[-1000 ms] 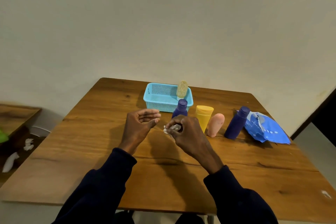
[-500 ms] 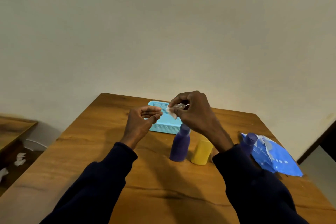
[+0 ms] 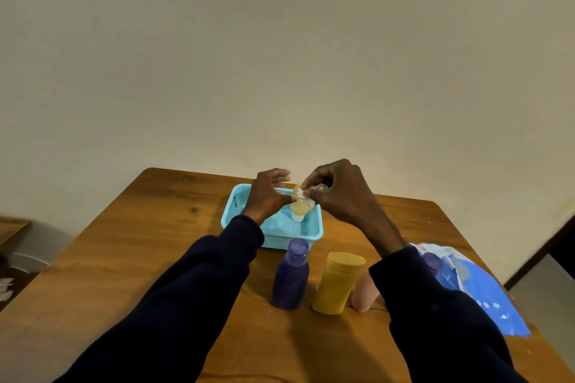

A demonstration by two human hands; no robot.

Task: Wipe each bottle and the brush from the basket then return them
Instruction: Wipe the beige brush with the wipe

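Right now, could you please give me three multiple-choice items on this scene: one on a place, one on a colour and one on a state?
1. Where is the brush?
A) in the basket
B) on a shelf
C) on the floor

2. What colour is the bottle between the purple bottle and the pink bottle?
A) green
B) yellow
C) white

3. What does the right hand do?
A) hangs empty
B) grips the purple bottle
C) pinches a white wipe

Answers:
1 A: the brush's pale base sits inside the basket.
2 B: the yellow bottle stands between them.
3 C: its fingertips hold the white wipe against the brush.
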